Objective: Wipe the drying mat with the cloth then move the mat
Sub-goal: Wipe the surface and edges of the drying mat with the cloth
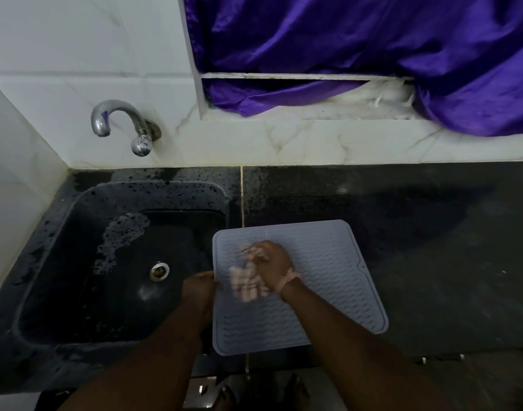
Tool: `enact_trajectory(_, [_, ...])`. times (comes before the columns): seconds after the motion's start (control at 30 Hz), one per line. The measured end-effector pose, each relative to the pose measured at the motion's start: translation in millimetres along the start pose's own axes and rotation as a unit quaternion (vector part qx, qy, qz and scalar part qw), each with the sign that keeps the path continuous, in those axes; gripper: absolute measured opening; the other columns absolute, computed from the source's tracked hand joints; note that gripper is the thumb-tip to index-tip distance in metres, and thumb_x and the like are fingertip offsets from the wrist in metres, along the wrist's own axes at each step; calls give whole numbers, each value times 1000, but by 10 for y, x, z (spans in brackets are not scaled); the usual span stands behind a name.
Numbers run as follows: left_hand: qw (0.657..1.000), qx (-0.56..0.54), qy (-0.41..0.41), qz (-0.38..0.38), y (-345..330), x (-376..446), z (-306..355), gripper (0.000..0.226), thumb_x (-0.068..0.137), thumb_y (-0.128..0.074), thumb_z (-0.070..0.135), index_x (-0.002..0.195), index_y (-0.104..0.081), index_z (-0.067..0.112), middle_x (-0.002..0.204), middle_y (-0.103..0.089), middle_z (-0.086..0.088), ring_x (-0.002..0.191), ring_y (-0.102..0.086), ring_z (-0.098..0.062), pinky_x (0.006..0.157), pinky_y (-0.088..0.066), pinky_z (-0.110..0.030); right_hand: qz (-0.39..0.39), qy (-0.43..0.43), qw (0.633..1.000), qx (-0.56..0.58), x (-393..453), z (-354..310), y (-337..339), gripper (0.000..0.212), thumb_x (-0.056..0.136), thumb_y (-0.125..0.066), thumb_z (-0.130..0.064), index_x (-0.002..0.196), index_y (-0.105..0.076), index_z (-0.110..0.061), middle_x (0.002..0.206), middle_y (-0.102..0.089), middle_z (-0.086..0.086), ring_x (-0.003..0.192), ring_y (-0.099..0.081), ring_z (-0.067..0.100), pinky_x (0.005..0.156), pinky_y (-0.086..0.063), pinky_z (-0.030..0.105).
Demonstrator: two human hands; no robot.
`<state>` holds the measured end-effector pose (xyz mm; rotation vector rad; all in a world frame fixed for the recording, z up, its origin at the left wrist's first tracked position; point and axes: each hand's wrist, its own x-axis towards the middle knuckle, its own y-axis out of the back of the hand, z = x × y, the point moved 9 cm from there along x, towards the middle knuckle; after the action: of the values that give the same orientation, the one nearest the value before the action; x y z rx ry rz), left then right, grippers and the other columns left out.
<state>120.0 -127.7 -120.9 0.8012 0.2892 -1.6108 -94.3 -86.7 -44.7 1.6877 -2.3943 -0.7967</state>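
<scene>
While the left hand (198, 287) pinches the left edge of the drying mat (322, 256), apparently to keep it from sliding, the right hand (273, 266) clutches the bunched, blurred cloth (244, 281) against its ribbed surface. Lying at lower centre, the mat overhangs the sink (76, 262) beside the counter (417, 232).

Grey-blue wavy-ribbed mat (319, 259) (purple curtain (343, 40))

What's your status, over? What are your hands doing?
Right hand grips cloth, on the drying mat. Left hand holds mat's left edge by the sink. Nothing in the way.
</scene>
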Motion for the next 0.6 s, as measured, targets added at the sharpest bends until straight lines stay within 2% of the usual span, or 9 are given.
enact_trajectory(0.03, [1000, -20, 16, -6, -4, 6, -12, 27, 90, -54, -6, 103, -76, 5, 103, -73, -20, 94, -70, -36, 80, -59, -40, 68, -17, 998, -5, -4, 107, 303, 13, 90, -62, -6, 98, -71, -11, 97, -70, 3, 85, -67, 18, 76, -54, 20])
enact_trajectory(0.1, [999, -34, 22, -3, -20, 17, -25, 26, 91, -51, -9, 93, -74, 4, 102, -72, -22, 96, -68, -39, 88, -58, -49, 189, -92, 974, -88, -98, 414, 911, 18, 91, -56, -9, 107, -63, -14, 109, -62, 10, 84, -64, 23, 75, -56, 32])
enact_trajectory(0.13, [999, -30, 14, 1, -29, 16, -23, 25, 91, -51, -9, 93, -73, 3, 103, -72, -22, 99, -68, -39, 91, -56, -51, 232, -139, 953, -137, -196, 555, 1162, 22, 92, -55, -11, 114, -59, -13, 117, -55, 14, 85, -63, 27, 73, -53, 34])
enact_trajectory(0.2, [999, -33, 5, 17, -27, 10, -35, 25, 91, -53, -7, 103, -73, 2, 107, -71, -21, 100, -67, -37, 91, -57, -48, 263, -212, 924, -179, -378, 745, 1392, 31, 91, -56, -13, 122, -52, -9, 126, -47, 20, 92, -61, 37, 75, -50, 38])
enact_trajectory(0.27, [999, -24, 3, 21, -29, -5, -49, 28, 93, -53, -3, 112, -72, 4, 111, -71, -19, 100, -67, -36, 91, -57, -46, 235, -221, 931, -172, -483, 741, 1232, 31, 92, -57, -16, 122, -52, -8, 126, -47, 20, 96, -61, 38, 78, -48, 38])
enact_trajectory(0.33, [1000, -8, 4, 18, -34, -11, -59, 30, 94, -53, 0, 117, -71, 7, 115, -70, -18, 102, -66, -36, 93, -56, -48, 186, -183, 941, -214, -539, 619, 828, 31, 93, -59, -22, 122, -53, -11, 125, -49, 15, 100, -60, 32, 81, -49, 35])
enact_trajectory(0.4, [1000, -2, 0, 15, -45, -61, -12, 30, 95, -53, 1, 118, -70, 8, 117, -69, -19, 104, -65, -37, 93, -56, -50, 193, -140, 945, -223, -608, 451, 479, 32, 93, -60, -20, 123, -53, -13, 125, -48, 11, 100, -60, 29, 83, -51, 35])
enact_trajectory(0.5, [1000, 8, -15, 19, -65, -164, 72, 33, 94, -51, -3, 122, -68, 5, 120, -68, -20, 107, -64, -37, 94, -56, -46, 179, -121, 963, -163, -585, 312, 164, 28, 91, -58, -18, 118, -58, -12, 120, -50, 8, 92, -62, 27, 81, -51, 31])
enact_trajectory(0.6, [999, 24, -29, 5, -97, -272, 128, 33, 92, -57, -4, 123, -66, 0, 120, -68, -21, 106, -65, -36, 89, -55, -40, 100, -141, 984, 37, -513, 259, -156, 17, 90, -67, -25, 105, -67, -17, 106, -67, 2, 95, -66, 20, 85, -54, 28])
